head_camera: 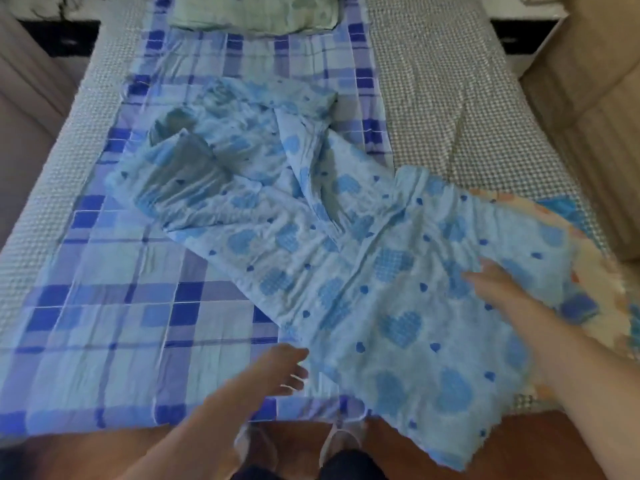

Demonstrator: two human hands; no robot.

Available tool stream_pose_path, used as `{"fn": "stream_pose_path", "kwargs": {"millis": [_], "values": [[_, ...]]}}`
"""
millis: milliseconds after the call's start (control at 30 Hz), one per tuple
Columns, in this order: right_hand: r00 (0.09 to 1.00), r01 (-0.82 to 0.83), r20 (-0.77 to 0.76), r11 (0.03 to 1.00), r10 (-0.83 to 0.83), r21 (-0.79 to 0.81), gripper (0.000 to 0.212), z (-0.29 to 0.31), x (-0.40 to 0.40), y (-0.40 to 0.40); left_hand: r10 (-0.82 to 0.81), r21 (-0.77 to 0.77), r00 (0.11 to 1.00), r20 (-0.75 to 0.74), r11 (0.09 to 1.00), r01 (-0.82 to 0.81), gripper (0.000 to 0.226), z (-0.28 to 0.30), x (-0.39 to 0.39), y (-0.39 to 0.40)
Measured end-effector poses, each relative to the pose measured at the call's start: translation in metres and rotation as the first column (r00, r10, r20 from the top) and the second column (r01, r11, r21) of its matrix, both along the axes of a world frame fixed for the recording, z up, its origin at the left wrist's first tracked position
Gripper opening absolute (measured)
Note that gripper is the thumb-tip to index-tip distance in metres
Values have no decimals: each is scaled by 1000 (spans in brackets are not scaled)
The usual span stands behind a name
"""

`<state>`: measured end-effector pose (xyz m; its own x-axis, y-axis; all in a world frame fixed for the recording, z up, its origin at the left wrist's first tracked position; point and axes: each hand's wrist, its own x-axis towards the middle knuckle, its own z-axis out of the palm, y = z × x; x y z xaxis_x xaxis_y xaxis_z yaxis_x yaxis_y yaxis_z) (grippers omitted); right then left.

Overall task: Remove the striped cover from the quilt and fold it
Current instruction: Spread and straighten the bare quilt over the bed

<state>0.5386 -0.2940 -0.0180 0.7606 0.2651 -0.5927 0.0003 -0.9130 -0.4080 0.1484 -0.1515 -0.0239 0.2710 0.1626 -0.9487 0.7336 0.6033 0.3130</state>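
Observation:
A blue and purple striped check cover (114,306) lies spread flat along the bed. On top of it, running from the middle to the near right, lies a crumpled light-blue quilt with heart prints (346,258); its near end hangs over the bed's foot. My left hand (282,370) hovers with fingers apart at the quilt's near left edge, holding nothing. My right hand (498,282) rests flat and open on the quilt's right part. Both hands are blurred.
A greenish pillow (256,12) lies at the head of the bed. Grey checked bedding (450,98) shows on both sides. A cream patterned cloth (588,244) peeks out under the quilt at right. A beige sofa (588,98) stands right, wooden floor (173,452) below.

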Motion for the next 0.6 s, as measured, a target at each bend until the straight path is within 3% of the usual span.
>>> {"fn": "stream_pose_path", "kwargs": {"millis": [133,233,367,433,500,600], "values": [[963,-193,-158,969,217,156,57,-29,-100,83,292,232,940,-179,941,-248,19,-2,-99,73],[924,-273,-211,937,318,218,57,-33,-155,147,360,334,900,-247,903,-270,27,1,-155,123],[897,-327,-216,907,387,266,57,-50,-200,248,426,378,880,-211,865,-329,35,-13,-199,220],[902,-322,-197,904,383,282,56,-70,-223,305,410,431,896,-171,849,-306,38,-40,-205,292],[911,-308,-190,910,367,278,55,-106,-249,359,359,587,920,-156,783,-206,43,-76,-203,378],[921,-294,-186,925,341,242,60,-166,-293,427,162,838,959,-233,533,113,56,-122,-185,507]]}}
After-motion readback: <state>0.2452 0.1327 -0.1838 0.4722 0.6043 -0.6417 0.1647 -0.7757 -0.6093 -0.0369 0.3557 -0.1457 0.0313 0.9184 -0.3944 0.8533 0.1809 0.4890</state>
